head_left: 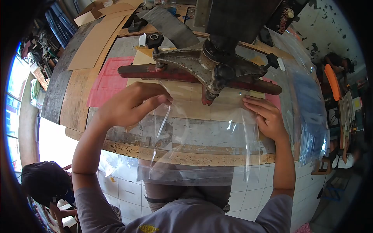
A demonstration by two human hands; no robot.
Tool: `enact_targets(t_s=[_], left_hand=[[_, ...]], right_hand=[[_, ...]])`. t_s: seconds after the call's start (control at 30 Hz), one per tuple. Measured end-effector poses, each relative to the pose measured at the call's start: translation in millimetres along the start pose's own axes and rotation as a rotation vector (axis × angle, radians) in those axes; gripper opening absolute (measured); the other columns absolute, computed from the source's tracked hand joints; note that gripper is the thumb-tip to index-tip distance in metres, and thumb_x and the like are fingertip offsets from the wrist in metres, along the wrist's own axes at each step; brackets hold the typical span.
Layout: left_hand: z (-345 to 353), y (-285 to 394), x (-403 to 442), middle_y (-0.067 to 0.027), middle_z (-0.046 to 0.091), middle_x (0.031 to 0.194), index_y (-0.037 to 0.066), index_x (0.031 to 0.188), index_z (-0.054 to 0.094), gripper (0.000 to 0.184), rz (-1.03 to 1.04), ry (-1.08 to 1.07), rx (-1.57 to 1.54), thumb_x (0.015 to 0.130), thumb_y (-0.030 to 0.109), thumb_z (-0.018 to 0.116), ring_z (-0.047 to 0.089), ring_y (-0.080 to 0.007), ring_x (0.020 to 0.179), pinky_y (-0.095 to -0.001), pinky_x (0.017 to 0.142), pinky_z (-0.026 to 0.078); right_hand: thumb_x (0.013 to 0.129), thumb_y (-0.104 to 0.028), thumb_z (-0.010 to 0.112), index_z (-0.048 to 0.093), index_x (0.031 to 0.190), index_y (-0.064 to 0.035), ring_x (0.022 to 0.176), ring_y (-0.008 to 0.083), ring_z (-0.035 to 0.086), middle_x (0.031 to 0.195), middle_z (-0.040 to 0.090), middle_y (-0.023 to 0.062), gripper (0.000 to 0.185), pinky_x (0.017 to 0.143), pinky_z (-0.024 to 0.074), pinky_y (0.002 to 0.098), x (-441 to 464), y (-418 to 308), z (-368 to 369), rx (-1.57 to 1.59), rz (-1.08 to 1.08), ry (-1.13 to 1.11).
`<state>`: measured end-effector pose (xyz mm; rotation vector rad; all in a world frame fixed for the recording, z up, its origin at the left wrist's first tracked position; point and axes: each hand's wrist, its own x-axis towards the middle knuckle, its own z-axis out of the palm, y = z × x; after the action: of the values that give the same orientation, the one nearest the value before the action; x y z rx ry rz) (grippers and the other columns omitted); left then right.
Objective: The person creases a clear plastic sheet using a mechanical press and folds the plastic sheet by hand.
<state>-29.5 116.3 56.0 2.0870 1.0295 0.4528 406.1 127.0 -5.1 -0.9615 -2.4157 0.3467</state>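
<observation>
A clear plastic sheet [210, 136] with folded sides lies over the work table and hangs past its front edge. My left hand [136, 101] is closed at the sheet's upper left corner, thumb and fingers pinched together on it. On the right side of the sheet rests my right hand [268, 116], its fingertips at the upper edge and its fingers bent over the plastic. Just beyond both hands stands a metal press head [210, 64] with a long red bar [180, 74]. Tan board [194, 110] and red sheets [108, 77] lie beneath.
Cardboard strips [97, 46] lie at the back left of the table. Stacked clear plastic [311, 105] is at the right. A person in a dark cap [44, 182] is at the lower left. Another person [338, 62] is at the far right.
</observation>
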Motion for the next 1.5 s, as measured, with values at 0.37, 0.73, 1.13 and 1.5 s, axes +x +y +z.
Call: enact_targets(t_s=[0.37, 0.73, 1.13, 1.5], left_hand=[[44, 2, 21, -0.0206, 0.050, 0.153, 0.003, 0.146, 0.051, 0.055, 0.175, -0.068, 0.472, 0.095, 0.015, 0.069, 0.049, -0.0392, 0.142, -0.0465, 0.120, 0.042], [83, -17, 30, -0.0315, 0.041, 0.158, -0.009, 0.131, 0.046, 0.049, 0.268, 0.135, 0.503, 0.095, 0.019, 0.064, 0.038, -0.0435, 0.152, -0.0503, 0.126, 0.033], [90, -19, 27, -0.0286, 0.039, 0.160, -0.009, 0.151, 0.040, 0.070, 0.218, 0.142, 0.604, 0.095, 0.029, 0.060, 0.036, -0.0408, 0.153, -0.0513, 0.128, 0.029], [92, -21, 26, -0.0300, 0.037, 0.161, -0.009, 0.150, 0.041, 0.068, 0.214, 0.135, 0.593, 0.096, 0.029, 0.058, 0.034, -0.0414, 0.154, -0.0516, 0.128, 0.028]], right_hand=[[0.092, -0.016, 0.074, 0.071, 0.121, 0.0017, 0.110, 0.0363, 0.068, 0.120, 0.068, 0.0148, 0.035, 0.100, 0.0553, 0.0418, 26, -53, -17, -0.028, 0.285, -0.198], [0.092, -0.018, 0.072, 0.063, 0.127, 0.0002, 0.131, 0.0376, 0.057, 0.144, 0.057, 0.0184, 0.041, 0.110, 0.0486, 0.0469, 37, -49, 31, -0.213, 0.030, -0.112], [0.091, -0.018, 0.069, 0.063, 0.135, 0.0022, 0.134, 0.0395, 0.056, 0.138, 0.063, 0.0221, 0.048, 0.113, 0.0473, 0.0495, 41, -48, 33, -0.247, -0.014, -0.155], [0.090, -0.017, 0.069, 0.063, 0.135, 0.0033, 0.130, 0.0439, 0.058, 0.133, 0.066, 0.0246, 0.049, 0.111, 0.0477, 0.0517, 38, -48, 35, -0.246, 0.009, -0.172]])
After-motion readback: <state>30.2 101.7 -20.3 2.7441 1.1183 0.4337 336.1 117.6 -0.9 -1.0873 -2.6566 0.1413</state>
